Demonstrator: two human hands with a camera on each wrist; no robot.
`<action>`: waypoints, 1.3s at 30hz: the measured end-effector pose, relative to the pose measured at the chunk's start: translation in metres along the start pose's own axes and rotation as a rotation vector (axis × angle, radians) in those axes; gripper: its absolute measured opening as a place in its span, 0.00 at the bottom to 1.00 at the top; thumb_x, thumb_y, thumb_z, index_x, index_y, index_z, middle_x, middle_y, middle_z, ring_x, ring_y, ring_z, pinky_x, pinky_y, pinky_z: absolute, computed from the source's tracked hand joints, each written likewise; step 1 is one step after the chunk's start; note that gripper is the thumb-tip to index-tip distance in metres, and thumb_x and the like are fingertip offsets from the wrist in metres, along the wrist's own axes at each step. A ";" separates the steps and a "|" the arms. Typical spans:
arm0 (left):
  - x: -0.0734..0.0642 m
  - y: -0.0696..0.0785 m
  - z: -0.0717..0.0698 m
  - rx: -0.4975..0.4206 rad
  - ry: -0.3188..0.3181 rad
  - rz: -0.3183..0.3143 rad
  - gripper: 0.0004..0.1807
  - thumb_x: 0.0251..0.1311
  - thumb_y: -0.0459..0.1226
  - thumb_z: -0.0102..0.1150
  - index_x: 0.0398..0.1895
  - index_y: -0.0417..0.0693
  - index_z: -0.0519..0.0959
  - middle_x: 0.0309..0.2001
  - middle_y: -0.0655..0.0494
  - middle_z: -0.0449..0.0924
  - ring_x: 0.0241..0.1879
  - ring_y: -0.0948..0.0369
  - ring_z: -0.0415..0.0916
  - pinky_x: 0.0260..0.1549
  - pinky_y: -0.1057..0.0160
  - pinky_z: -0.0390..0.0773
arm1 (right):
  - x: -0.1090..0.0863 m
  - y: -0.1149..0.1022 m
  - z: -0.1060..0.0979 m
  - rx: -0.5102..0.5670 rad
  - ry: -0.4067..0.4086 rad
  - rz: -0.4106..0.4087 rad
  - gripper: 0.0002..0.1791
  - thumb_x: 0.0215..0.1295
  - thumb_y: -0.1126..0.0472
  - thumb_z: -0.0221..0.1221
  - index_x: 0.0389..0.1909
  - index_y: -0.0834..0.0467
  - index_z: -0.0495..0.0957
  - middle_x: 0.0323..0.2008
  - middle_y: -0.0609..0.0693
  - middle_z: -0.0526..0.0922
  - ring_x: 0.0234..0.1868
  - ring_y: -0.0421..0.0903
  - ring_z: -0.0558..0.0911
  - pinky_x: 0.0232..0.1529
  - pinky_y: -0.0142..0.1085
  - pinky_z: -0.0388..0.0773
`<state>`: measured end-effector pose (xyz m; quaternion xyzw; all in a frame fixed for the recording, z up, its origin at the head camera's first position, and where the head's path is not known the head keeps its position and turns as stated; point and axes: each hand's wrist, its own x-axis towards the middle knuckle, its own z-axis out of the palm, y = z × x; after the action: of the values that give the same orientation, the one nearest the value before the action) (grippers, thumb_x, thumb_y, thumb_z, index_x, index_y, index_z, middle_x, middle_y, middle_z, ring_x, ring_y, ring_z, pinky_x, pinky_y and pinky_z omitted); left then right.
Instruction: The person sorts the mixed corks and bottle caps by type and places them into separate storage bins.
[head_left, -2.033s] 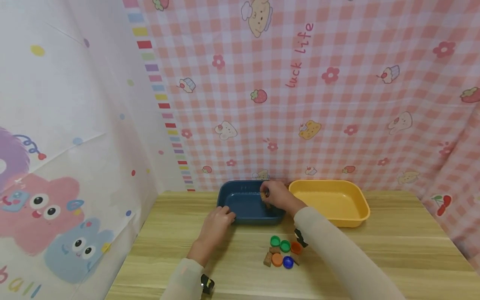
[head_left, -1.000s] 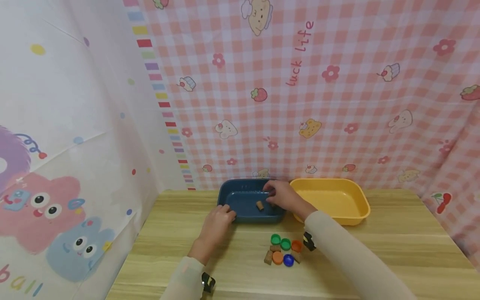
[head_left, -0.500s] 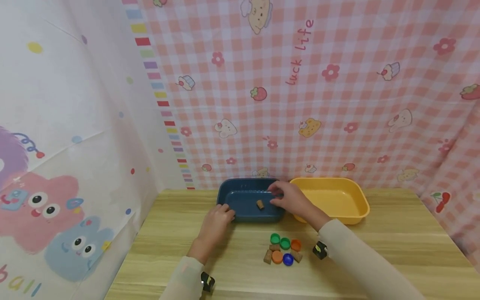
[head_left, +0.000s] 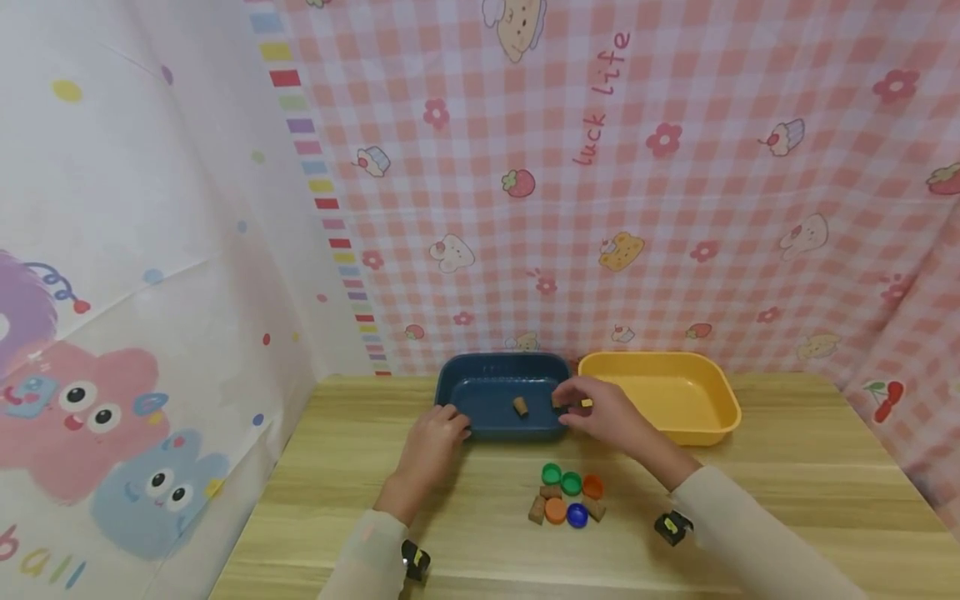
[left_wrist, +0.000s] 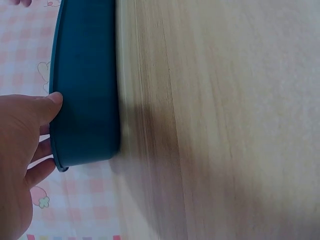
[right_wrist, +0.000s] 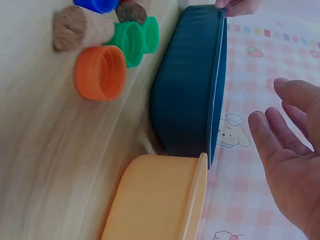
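At the near left corner of the blue tray (head_left: pixel 502 433), my left hand (head_left: pixel 433 437) grips the rim. The left wrist view shows the thumb (left_wrist: pixel 54 98) on the tray's outer wall and the fingers behind the rim. My right hand (head_left: pixel 603 410) hovers over the tray's right end, fingers apart and nothing held. A cork (head_left: pixel 521 407) lies on the tray floor; a second cork (head_left: pixel 557 402) shows partly beside the right fingertips. In front of the tray lie three more corks (head_left: pixel 537 510), two green caps (head_left: pixel 572 483), an orange cap (head_left: pixel 555 511), a red-orange cap (head_left: pixel 592 486) and a blue cap (head_left: pixel 577 515).
A yellow tray (head_left: pixel 731 425) stands at the right of the blue one, rims close together. A checked curtain (head_left: pixel 660 208) hangs behind both trays. The wooden table (head_left: pixel 337 467) extends toward me on either side of the caps and corks.
My right hand let go of a cork inside the blue tray, then drew back to the right with fingers spread. The left hand kept its place on the rim.
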<state>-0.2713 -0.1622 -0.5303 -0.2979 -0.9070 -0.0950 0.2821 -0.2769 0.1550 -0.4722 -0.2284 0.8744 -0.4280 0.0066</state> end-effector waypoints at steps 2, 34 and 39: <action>0.000 0.000 0.000 -0.004 -0.005 -0.004 0.05 0.56 0.33 0.76 0.32 0.46 0.87 0.29 0.55 0.79 0.30 0.55 0.76 0.34 0.57 0.80 | -0.007 0.001 0.000 0.025 -0.001 0.003 0.17 0.64 0.68 0.69 0.54 0.58 0.82 0.51 0.56 0.86 0.54 0.56 0.85 0.54 0.43 0.85; 0.002 0.001 -0.003 -0.015 -0.016 0.002 0.04 0.57 0.33 0.75 0.31 0.45 0.87 0.28 0.54 0.79 0.29 0.54 0.76 0.33 0.57 0.79 | -0.091 0.038 0.018 0.003 -0.081 -0.032 0.25 0.60 0.67 0.73 0.58 0.63 0.79 0.58 0.56 0.82 0.59 0.59 0.82 0.55 0.44 0.83; 0.003 0.001 -0.003 -0.014 -0.018 -0.004 0.04 0.57 0.33 0.75 0.31 0.46 0.86 0.28 0.54 0.79 0.28 0.54 0.75 0.33 0.57 0.79 | -0.092 0.045 0.019 -0.035 -0.100 -0.032 0.24 0.60 0.69 0.72 0.57 0.61 0.80 0.56 0.53 0.83 0.58 0.57 0.83 0.55 0.44 0.83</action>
<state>-0.2711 -0.1610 -0.5266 -0.2988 -0.9094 -0.0994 0.2716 -0.2080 0.2019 -0.5346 -0.2634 0.8765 -0.4009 0.0396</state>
